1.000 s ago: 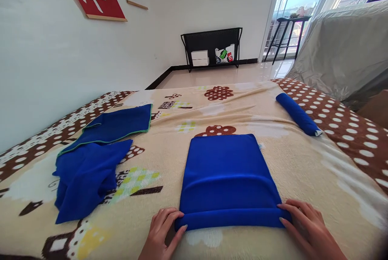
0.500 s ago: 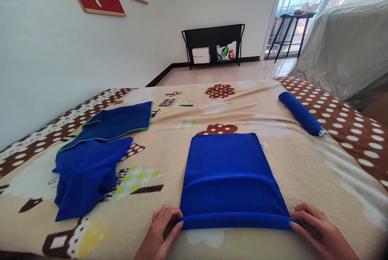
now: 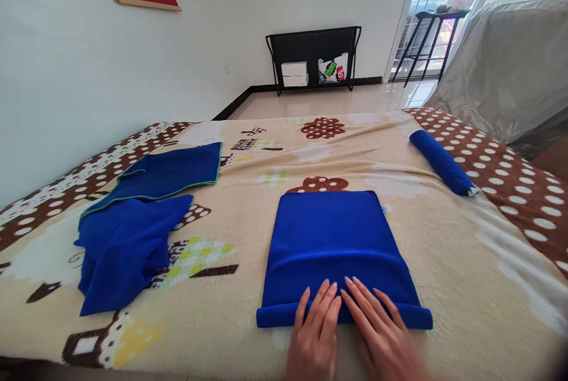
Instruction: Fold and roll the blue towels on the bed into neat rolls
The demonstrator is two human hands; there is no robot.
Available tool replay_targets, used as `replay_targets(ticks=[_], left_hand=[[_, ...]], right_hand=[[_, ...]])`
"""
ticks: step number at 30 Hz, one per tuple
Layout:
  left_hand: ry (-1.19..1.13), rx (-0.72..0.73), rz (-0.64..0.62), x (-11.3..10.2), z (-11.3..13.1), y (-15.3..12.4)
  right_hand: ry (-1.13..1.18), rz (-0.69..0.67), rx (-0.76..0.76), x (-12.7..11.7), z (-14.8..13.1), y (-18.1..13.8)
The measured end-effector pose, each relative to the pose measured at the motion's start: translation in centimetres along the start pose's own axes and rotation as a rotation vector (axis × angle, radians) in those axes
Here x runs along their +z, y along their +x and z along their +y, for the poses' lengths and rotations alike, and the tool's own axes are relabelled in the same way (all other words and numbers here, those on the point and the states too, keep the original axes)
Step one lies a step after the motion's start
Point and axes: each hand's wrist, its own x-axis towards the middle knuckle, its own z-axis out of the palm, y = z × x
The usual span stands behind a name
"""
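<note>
A folded blue towel [image 3: 332,239] lies flat on the patterned blanket [image 3: 448,262] in front of me, its near edge turned into a thin roll [image 3: 275,316]. My left hand [image 3: 315,333] and my right hand [image 3: 377,333] rest side by side on the middle of that roll, fingers stretched out flat and pointing away from me. Neither hand holds anything.
A finished blue towel roll [image 3: 441,162] lies at the far right. Loose blue towels [image 3: 128,239] and one with a green edge [image 3: 173,171] lie at the left. Beyond the bed are a black rack [image 3: 313,58], a covered sofa [image 3: 506,67] and a white wall.
Both hands left the two ends of the rolled edge and came together at its middle, now lying flat on it. The camera tilted down a little.
</note>
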Motion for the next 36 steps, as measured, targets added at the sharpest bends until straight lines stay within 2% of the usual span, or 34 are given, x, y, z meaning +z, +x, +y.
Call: replay_targets(ticks=[3, 7, 9, 11, 14, 17, 19, 23, 26, 28, 30, 34, 36], left_hand=[[0.079, -0.037, -0.077, 0.3, -0.8, 1.1], [0.210, -0.181, -0.147, -1.1, -4.3, -0.9], [0.258, -0.218, -0.147, -1.7, -5.2, -1.8], [0.280, -0.235, -0.104, -1.8, -4.9, -1.7], [0.213, -0.176, -0.072, -1.0, -2.8, 0.7], [0.105, -0.051, -0.185, -0.2, -1.2, 3.5], [0.108, -0.059, -0.243, -0.1, -1.7, 3.9], [0.222, -0.303, -0.229, -1.3, -5.6, 0.7], [0.282, -0.411, -0.154, -2.2, -7.6, -1.8], [0.299, -0.375, -0.087, -2.2, -7.3, -1.7], [0.273, -0.278, -0.079, -1.8, -5.9, -0.2], [0.098, -0.085, -0.259, -0.4, -3.2, 3.8], [0.059, -0.121, -0.318, 0.0, -3.3, 4.4]], right_hand=[[-0.057, -0.044, 0.069, 0.7, 0.3, 1.0], [-0.125, -0.064, 0.279, 0.6, 3.7, -1.8], [-0.133, -0.065, 0.330, 0.4, 4.7, -3.1], [-0.143, -0.042, 0.365, 0.3, 4.5, -3.0], [-0.131, -0.025, 0.327, 0.5, 2.3, -0.4], [-0.040, -0.087, 0.197, 1.1, 0.4, 2.7], [-0.010, -0.110, 0.193, 1.4, 0.6, 3.3], [-0.093, -0.095, 0.373, 1.3, 4.4, 0.1], [-0.143, -0.099, 0.409, 0.8, 6.4, -2.3], [-0.160, -0.078, 0.400, 0.5, 6.0, -1.9], [-0.149, -0.058, 0.357, 0.4, 4.5, -0.1], [-0.035, -0.124, 0.206, 1.2, 1.5, 4.0], [-0.014, -0.158, 0.219, 1.8, 1.8, 4.2]])
